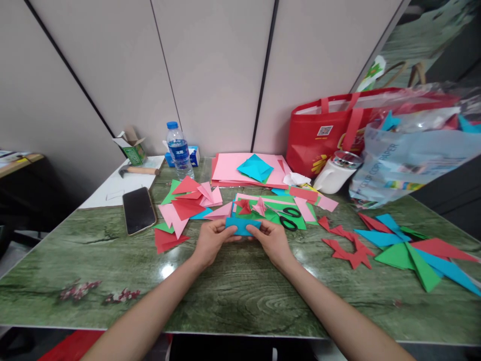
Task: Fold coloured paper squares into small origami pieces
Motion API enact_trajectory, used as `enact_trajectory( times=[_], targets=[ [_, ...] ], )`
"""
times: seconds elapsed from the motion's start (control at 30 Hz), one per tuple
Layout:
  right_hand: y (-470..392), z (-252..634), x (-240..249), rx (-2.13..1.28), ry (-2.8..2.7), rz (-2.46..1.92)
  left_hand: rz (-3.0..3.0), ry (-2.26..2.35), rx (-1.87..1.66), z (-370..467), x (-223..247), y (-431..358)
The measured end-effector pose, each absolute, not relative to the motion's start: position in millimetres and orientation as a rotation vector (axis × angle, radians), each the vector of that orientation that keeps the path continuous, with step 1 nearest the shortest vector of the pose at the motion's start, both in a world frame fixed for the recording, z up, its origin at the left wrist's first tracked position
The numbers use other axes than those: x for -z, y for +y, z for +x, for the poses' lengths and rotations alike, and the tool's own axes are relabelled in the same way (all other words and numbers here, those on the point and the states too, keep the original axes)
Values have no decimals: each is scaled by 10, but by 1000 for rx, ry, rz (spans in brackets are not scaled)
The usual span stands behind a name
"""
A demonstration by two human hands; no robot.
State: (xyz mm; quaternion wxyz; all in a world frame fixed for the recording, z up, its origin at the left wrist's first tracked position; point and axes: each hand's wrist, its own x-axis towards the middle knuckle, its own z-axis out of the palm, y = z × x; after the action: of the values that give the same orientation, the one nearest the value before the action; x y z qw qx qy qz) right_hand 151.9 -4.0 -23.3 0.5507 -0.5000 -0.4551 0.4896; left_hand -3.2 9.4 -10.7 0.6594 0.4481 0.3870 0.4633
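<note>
A small blue paper rectangle (243, 226) is held between my two hands above the table. My left hand (213, 241) pinches its left end, the thumb on top. At the right end, my right hand (273, 241) grips it the same way. Just beyond lie black-handled scissors (289, 219), partly over green and pink sheets. A pile of red, pink and green folded pieces (187, 204) lies to the left of the sheets. On the right are a jagged red paper ring (355, 255) and long blue, green and red folded pieces (408, 250).
Behind are stacked pink sheets (225, 168) with a blue folded square (255, 167), a water bottle (179, 153), and a white mug (332, 175). Left are a phone (139, 210) and a hammer (141, 170). Right stand a red bag (308, 135) and a plastic bag (394, 165).
</note>
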Motion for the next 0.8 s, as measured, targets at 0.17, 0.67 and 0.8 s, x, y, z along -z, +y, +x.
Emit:
enact_trajectory(
  times=[0.17, 0.67, 0.8],
  targets=[
    [-50, 1513, 201, -1148, -1078, -1200, 1011, 878, -1052, -33, 108, 95],
    [-48, 1535, 233, -1157, -1085, -1195, 1003, 871, -1033, -33, 110, 97],
    [-47, 1538, 236, -1120, -1102, -1217, 1006, 868, -1033, -35, 109, 93]
  ],
)
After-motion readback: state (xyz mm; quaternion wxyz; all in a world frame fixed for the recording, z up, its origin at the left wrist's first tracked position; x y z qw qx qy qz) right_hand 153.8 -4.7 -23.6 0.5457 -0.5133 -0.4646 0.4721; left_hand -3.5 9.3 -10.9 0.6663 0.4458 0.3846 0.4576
